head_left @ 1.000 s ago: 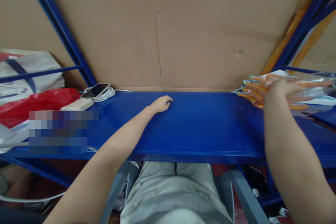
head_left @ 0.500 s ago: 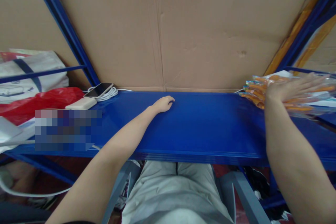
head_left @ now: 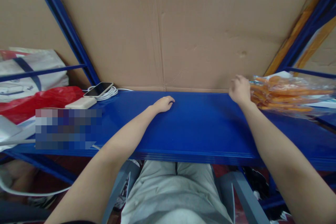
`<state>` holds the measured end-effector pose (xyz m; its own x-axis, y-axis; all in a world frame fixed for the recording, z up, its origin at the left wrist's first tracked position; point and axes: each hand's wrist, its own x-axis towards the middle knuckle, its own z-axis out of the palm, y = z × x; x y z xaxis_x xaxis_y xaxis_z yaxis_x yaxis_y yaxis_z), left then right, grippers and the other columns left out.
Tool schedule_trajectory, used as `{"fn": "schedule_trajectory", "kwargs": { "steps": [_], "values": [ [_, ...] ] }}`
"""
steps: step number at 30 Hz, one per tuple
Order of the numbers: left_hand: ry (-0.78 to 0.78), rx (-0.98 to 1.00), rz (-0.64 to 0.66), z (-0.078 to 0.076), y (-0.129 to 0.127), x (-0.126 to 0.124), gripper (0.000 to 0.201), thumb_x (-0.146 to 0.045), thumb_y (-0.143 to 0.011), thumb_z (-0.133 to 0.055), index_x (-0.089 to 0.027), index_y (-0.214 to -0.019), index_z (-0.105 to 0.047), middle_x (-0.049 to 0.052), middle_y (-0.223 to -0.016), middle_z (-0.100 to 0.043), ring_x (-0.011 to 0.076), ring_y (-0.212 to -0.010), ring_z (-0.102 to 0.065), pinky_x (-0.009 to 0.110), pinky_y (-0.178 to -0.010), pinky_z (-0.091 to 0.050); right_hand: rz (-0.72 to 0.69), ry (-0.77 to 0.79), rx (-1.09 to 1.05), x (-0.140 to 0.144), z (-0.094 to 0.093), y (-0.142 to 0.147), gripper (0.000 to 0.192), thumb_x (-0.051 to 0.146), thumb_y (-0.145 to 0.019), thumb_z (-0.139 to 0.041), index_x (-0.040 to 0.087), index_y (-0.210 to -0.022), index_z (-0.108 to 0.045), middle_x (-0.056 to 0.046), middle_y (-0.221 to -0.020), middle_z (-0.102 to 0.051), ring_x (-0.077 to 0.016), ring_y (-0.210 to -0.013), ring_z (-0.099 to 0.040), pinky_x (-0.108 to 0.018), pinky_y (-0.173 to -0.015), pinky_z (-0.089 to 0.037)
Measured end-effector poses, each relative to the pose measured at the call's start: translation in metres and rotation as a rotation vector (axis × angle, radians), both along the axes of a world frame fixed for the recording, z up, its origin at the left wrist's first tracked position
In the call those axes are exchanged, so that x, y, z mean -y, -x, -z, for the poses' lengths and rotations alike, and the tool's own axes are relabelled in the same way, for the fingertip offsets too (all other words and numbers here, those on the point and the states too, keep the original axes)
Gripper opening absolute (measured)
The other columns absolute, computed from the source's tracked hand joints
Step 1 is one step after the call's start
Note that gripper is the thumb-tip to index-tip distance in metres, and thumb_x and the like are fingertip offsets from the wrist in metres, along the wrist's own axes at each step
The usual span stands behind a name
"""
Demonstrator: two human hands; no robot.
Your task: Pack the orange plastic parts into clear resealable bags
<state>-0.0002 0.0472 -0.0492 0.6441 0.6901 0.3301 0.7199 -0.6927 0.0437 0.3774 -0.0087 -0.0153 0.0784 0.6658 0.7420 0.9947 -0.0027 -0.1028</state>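
My left hand [head_left: 164,104] rests on the blue shelf [head_left: 199,129] near its middle, fingers curled in and nothing visible in them. At the right, my right hand [head_left: 240,90] is held beside the left end of a pile of clear plastic bags with long orange items [head_left: 285,94] inside. Its fingers are loosely bent and a little apart, with nothing seen in them. Whether it touches the bag ends I cannot tell. The orange items lie side by side, pointing left and right; their exact kind is unclear through the shiny plastic.
To the left lie a phone [head_left: 99,90] on a coiled white cable [head_left: 109,94], a white block [head_left: 81,103], a red plastic bag [head_left: 52,98] and a white cloth bag [head_left: 49,66]. A cardboard wall [head_left: 194,35] stands behind. Blue posts [head_left: 65,24] rise at both sides.
My right hand has moved left, off the top of the bagged orange items to beside their left end, and its fingers have bent. My left hand has stayed in place.
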Motion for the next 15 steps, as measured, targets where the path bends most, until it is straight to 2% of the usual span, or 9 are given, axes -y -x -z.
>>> {"fn": "schedule_trajectory", "kwargs": {
  "steps": [2, 4, 6, 10, 15],
  "values": [
    [0.002, -0.001, 0.002, 0.0, -0.001, 0.0, 0.034, -0.014, -0.087, -0.046, -0.016, -0.11, -0.072, 0.01, -0.121, -0.072, 0.021, -0.114, -0.067, 0.035, -0.103, -0.051, -0.002, 0.24, 0.033, -0.008, 0.015, 0.015, 0.043, 0.019, -0.088, -0.045, 0.006, -0.126, -0.061, -0.026, -0.145, -0.05, -0.0352, -0.138, -0.044, -0.057, -0.112, -0.033],
    [0.007, -0.013, 0.0, -0.001, -0.001, 0.001, 0.035, -0.014, -0.088, -0.046, -0.016, -0.111, -0.072, 0.01, -0.122, -0.072, 0.021, -0.115, -0.066, 0.034, -0.104, -0.051, 0.034, 0.547, 0.021, -0.014, 0.027, 0.026, 0.045, 0.02, -0.092, -0.04, 0.008, -0.13, -0.06, -0.024, -0.145, -0.052, -0.0327, -0.136, -0.048, -0.053, -0.113, -0.035],
    [0.018, -0.036, -0.011, -0.001, -0.002, 0.002, 0.036, -0.014, -0.089, -0.045, -0.014, -0.114, -0.07, 0.011, -0.124, -0.071, 0.0211, -0.117, -0.066, 0.034, -0.105, -0.05, 0.042, 0.668, 0.001, -0.018, 0.034, 0.032, 0.047, 0.02, -0.094, -0.036, 0.007, -0.132, -0.06, -0.023, -0.141, -0.056, -0.0314, -0.13, -0.054, -0.047, -0.109, -0.041],
    [0.024, -0.094, -0.024, -0.002, -0.003, 0.004, 0.037, -0.017, -0.091, -0.045, -0.013, -0.12, -0.068, 0.012, -0.128, -0.069, 0.0215, -0.119, -0.064, 0.033, -0.105, -0.048, 0.009, 0.72, -0.007, -0.019, 0.034, 0.033, 0.053, 0.021, -0.097, -0.03, 0.002, -0.141, -0.054, -0.023, -0.147, -0.051, -0.0326, -0.136, -0.05, -0.043, -0.111, -0.04],
    [0.028, -0.161, -0.093, -0.004, -0.004, 0.013, 0.038, -0.024, -0.095, -0.045, -0.017, -0.126, -0.065, 0.011, -0.133, -0.066, 0.0233, -0.122, -0.063, 0.035, -0.103, -0.049, 0.012, 0.683, -0.026, -0.016, 0.034, 0.034, 0.053, 0.019, -0.095, -0.033, 0.003, -0.141, -0.055, -0.023, -0.145, -0.052, -0.0322, -0.135, -0.051, -0.043, -0.111, -0.041]
  ]
}}
